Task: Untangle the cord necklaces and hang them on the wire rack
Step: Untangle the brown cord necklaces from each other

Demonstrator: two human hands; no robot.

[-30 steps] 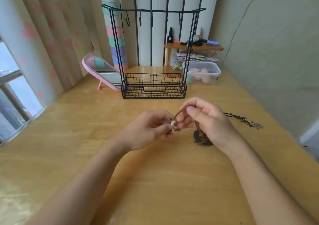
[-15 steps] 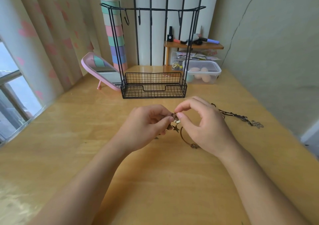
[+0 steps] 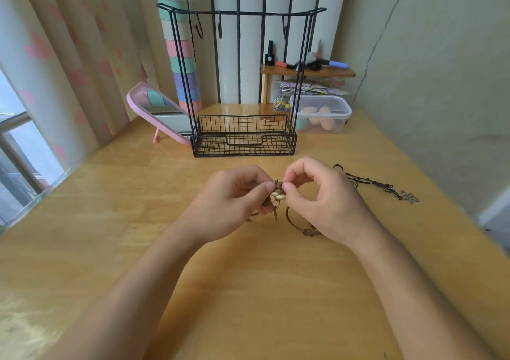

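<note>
Necklace of brown cord was held between the hands, over the counter. The left hand pinched its beaded cluster from one side and the right hand from the other, with cord looping beneath. A dark necklace lay right of that hand. The rack stood beyond both.

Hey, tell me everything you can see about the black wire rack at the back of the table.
The wire rack is thin black metal, standing upright on the wooden table. Its base is a mesh basket whose front wall dips in the middle. Paired uprights at each side carry a top bar with small hooks; no necklace hangs there. A pink mirror leans close at its left.
</note>
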